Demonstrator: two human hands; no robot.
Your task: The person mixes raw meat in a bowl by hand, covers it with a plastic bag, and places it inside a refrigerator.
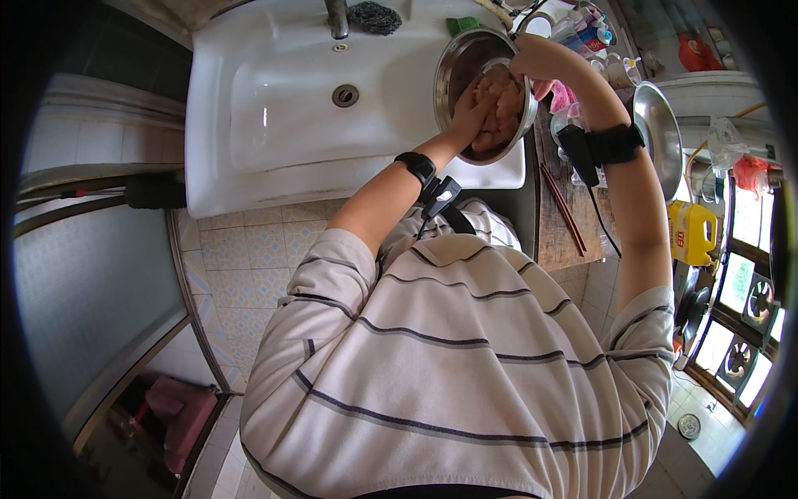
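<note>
A stainless steel bowl (pixel 450 75) is at the right end of the white sink, tilted with its mouth facing left. Pale pink pieces of raw meat (pixel 502 109), seemingly chicken, lie in it. My left hand (pixel 474 112) reaches inside and lies against the meat with its fingers extended; some fingertips are hard to make out among the pieces. On the bowl's right side, my right hand (pixel 535 62) grips the rim, its fingers partly hidden. A black strap with a device is on each of my forearms.
The white ceramic sink (pixel 280 143) has a drain (pixel 345 95), a faucet (pixel 337 19), a steel wool scourer (pixel 376 17) and a green sponge (pixel 463 25). Reddish-brown chopsticks (pixel 563 209) lie on a wooden board (pixel 555 243). Rightward are a metal basin (pixel 661 137) and a yellow jug (pixel 692 234).
</note>
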